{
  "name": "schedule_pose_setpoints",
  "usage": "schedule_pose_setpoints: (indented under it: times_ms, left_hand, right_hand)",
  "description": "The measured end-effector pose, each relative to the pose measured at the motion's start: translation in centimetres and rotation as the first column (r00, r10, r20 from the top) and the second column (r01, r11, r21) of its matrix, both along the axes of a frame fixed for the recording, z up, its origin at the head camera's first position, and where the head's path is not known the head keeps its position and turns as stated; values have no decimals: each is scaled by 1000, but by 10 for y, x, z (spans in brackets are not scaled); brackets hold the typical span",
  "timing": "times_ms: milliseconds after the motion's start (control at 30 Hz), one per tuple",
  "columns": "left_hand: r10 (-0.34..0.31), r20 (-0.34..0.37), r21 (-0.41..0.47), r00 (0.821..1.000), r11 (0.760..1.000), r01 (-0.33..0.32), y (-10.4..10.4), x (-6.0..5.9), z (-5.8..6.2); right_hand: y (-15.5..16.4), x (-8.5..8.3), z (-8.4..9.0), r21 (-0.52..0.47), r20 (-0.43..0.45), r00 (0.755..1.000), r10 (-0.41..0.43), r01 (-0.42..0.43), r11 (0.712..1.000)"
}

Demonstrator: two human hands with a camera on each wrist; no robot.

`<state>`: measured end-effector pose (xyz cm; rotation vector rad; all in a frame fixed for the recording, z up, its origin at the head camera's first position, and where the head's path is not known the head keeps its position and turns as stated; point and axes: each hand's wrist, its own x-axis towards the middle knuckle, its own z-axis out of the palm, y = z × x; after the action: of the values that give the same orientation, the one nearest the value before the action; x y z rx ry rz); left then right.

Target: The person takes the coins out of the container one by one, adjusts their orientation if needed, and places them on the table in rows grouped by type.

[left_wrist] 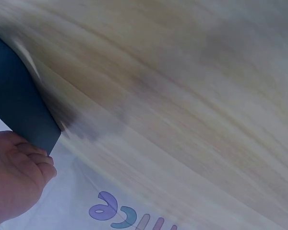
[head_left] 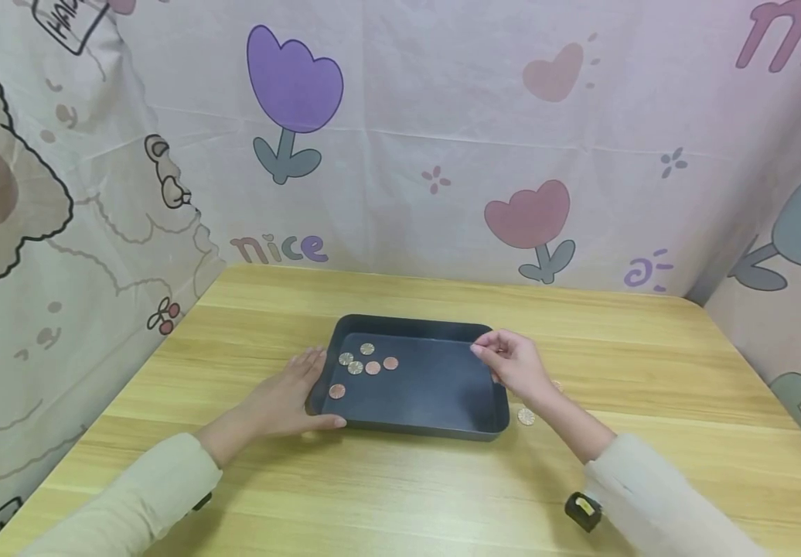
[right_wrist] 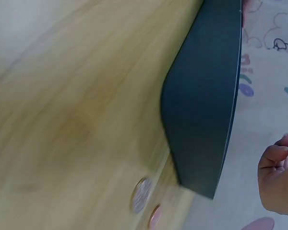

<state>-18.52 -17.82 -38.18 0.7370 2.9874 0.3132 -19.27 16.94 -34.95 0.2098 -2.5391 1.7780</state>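
Dark tray [head_left: 428,387] sits between the hands: left hand [head_left: 289,398] rests flat against it; right hand [head_left: 515,363] hovers, fingers loosely curled, empty.

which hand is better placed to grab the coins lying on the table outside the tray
Right, probably. The right hand hovers over the tray's right edge, beside the loose coin. The left hand rests against the tray's far-left side.

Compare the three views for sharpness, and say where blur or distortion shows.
Head view: sharp, evenly lit, the table edges bowing outward. Left wrist view: wood grain smeared by motion beside the tray. Right wrist view: slightly soft, the coins blurred.
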Motion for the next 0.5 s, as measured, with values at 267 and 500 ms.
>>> schedule_pose_setpoints:
  times_ms: [267,500]
  left_hand:
    - [-2,6,0,1000,1000,2,0,1,0]
    - [-3,-8,3,1000,1000,3,0,0,0]
  right_hand:
    - [-31,-14,1,-8,-26,997,67,-67,998]
    - [-57,-24,-1,-7,-33,994,101,-101,995]
